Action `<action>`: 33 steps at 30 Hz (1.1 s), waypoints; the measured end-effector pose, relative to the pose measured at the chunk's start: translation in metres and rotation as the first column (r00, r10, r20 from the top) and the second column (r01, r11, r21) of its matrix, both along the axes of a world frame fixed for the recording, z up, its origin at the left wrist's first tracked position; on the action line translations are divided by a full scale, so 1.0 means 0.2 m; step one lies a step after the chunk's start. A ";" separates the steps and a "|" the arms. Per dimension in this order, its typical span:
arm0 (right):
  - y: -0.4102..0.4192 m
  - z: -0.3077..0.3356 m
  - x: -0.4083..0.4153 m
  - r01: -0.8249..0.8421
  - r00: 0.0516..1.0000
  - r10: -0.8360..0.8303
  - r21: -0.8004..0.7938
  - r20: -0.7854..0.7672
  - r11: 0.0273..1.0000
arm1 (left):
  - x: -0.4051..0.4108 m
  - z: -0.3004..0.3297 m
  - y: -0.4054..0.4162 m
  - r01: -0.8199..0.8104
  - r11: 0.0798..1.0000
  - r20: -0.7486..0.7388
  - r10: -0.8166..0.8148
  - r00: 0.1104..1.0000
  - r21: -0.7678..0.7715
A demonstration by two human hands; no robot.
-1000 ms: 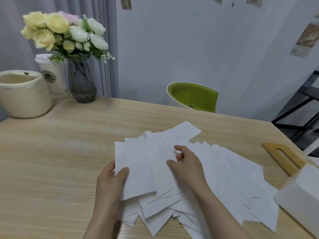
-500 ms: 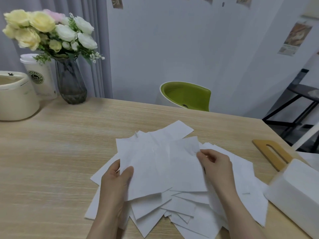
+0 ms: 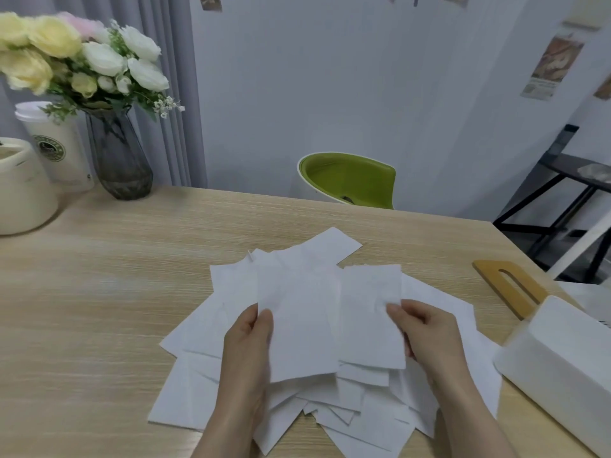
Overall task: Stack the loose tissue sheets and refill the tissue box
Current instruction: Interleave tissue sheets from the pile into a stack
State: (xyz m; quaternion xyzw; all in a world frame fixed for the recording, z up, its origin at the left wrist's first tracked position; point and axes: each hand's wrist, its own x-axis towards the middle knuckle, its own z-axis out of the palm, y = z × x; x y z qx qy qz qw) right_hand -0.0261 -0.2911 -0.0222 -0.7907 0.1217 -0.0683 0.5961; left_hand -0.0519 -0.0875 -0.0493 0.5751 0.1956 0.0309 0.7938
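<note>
Wood-grain table (image 3: pixel 99 309): pale laminate, fills the lower frame; carries everything listed below.
Chair (image 3: pixel 350 180): green seat with white shell, behind the far table edge at 12 o'clock.
Loose tissue sheets (image 3: pixel 198 391): white, fanned untidily over the table centre and toward 6 o'clock; corners point many ways, edges overlap.
Tissue box (image 3: pixel 562 368): white body at 4 o'clock, just beside the right edge of the spread; partly cut off by the frame, so whether it touches the sheets cannot be told.
Flowers in vase (image 3: pixel 119 153): dark glass vase at 10 o'clock, yellow, white and pink blooms above it.
Cream container (image 3: pixel 23 193): rounded, at 9 o'clock on the table's left edge, partly out of frame.
Paper cup (image 3: pixel 56 147): white with a lid and round green logo, between the cream container and the vase, behind both.
Wooden lid (image 3: pixel 509 285): tan slab with an oval slot, flat on the table at 3 o'clock, just beyond the tissue box.
Held sheets (image 3: pixel 307 325): a few sheets lifted off the spread, roughly aligned, tilted toward the camera, above the pile's centre.
Left hand (image 3: pixel 246 345): thumb on top, pinching the left edge of the held sheets.
Right hand (image 3: pixel 426 332): fingers curled, gripping the right edge of the held sheets.
</note>
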 end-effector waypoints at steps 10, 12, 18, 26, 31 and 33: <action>0.02 0.09 0.01 -0.127 0.990 0.141 0.428 0.001 0.895 | 0.02 0.04 -0.08 0.077 0.996 -0.006 -0.077 0.997 0.038; 0.07 0.07 -0.01 -0.171 0.980 0.195 0.339 -0.038 0.925 | 0.02 0.06 -0.11 0.085 0.996 -0.001 -0.085 0.996 0.027; 0.14 0.06 -0.06 -0.167 0.984 0.175 0.150 -0.043 0.974 | 0.01 0.06 -0.14 0.080 0.997 0.015 -0.080 0.997 -0.015; 0.18 0.08 -0.07 -0.187 0.978 0.201 0.197 -0.057 0.963 | 0.01 0.06 -0.17 0.061 0.997 -0.002 -0.061 0.998 -0.053; 0.20 0.08 -0.07 -0.162 0.982 0.179 0.227 -0.060 0.960 | 0.00 0.05 -0.17 0.060 0.998 0.006 -0.060 0.998 -0.035; 0.21 0.08 -0.07 -0.154 0.984 0.171 0.228 -0.057 0.961 | 0.00 0.05 -0.17 0.069 0.997 0.013 -0.068 0.998 -0.033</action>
